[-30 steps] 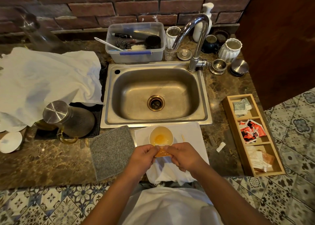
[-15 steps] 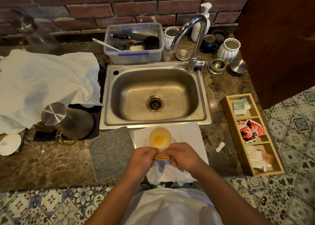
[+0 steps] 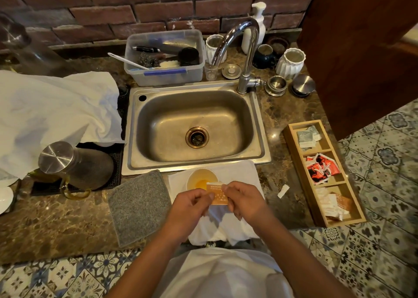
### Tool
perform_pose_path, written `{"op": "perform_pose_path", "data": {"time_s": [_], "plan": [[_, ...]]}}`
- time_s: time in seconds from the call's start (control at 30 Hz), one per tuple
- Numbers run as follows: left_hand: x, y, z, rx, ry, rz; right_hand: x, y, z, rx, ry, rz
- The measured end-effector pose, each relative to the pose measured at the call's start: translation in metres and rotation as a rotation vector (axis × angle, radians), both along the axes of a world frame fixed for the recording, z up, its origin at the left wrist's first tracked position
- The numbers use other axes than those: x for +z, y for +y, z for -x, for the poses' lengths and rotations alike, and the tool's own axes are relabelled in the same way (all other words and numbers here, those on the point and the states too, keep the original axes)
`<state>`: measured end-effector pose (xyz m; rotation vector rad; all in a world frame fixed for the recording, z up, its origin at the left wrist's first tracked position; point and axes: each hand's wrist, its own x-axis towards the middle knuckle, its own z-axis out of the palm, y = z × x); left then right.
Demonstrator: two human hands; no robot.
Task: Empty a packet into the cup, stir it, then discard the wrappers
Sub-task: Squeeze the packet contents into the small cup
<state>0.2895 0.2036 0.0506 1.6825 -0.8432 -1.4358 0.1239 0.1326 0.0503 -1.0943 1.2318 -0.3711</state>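
A small orange packet [image 3: 217, 193] is pinched between both hands just in front of the cup. My left hand [image 3: 188, 205] grips its left edge and my right hand [image 3: 244, 199] holds its right side and top. The pale cup [image 3: 199, 180] stands on a white cloth [image 3: 237, 173] at the counter's front edge, with yellow liquid in its bottom. The packet's top edge overlaps the cup's near rim. A torn white wrapper scrap [image 3: 283, 191] lies on the counter to the right.
A steel sink [image 3: 194, 126] with a tap [image 3: 245, 49] lies behind the cup. A wooden tray [image 3: 294, 157] of packets sits at the right, a grey mat [image 3: 138, 207] and a lidded jug [image 3: 74, 164] at the left. A plastic tub [image 3: 165, 71] stands at the back.
Both hands have lifted the packet slightly, so more of its orange face shows and its top now reaches over the cup's near rim.
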Motion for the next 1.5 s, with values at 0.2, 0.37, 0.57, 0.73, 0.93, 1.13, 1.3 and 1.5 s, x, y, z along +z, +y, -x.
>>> {"op": "perform_pose_path", "data": {"time_s": [0.2,0.37,0.57,0.73,0.93,1.13,1.3,1.5], "plan": [[0.001,-0.025,0.029,-0.175,-0.109,0.078,0.000,-0.002,0.054,-0.011,-0.038,0.048],[-0.001,-0.044,0.060,-0.360,-0.209,0.050,-0.012,0.000,0.092,-0.092,0.031,0.071],[-0.023,-0.072,0.101,-0.482,-0.427,-0.011,-0.040,-0.002,0.119,-0.208,0.085,0.038],[-0.047,-0.089,0.126,-0.523,-0.459,-0.132,-0.070,-0.004,0.132,-0.321,0.175,-0.009],[-0.074,-0.103,0.141,-0.561,-0.541,-0.174,-0.095,-0.009,0.136,-0.344,0.306,-0.091],[-0.092,-0.110,0.153,-0.561,-0.618,-0.197,-0.109,-0.011,0.138,-0.278,0.473,-0.033],[-0.102,-0.110,0.160,-0.588,-0.677,-0.199,-0.113,-0.012,0.142,-0.209,0.552,0.010],[-0.109,-0.110,0.166,-0.599,-0.731,-0.200,-0.110,-0.015,0.145,-0.153,0.644,0.026]]}}
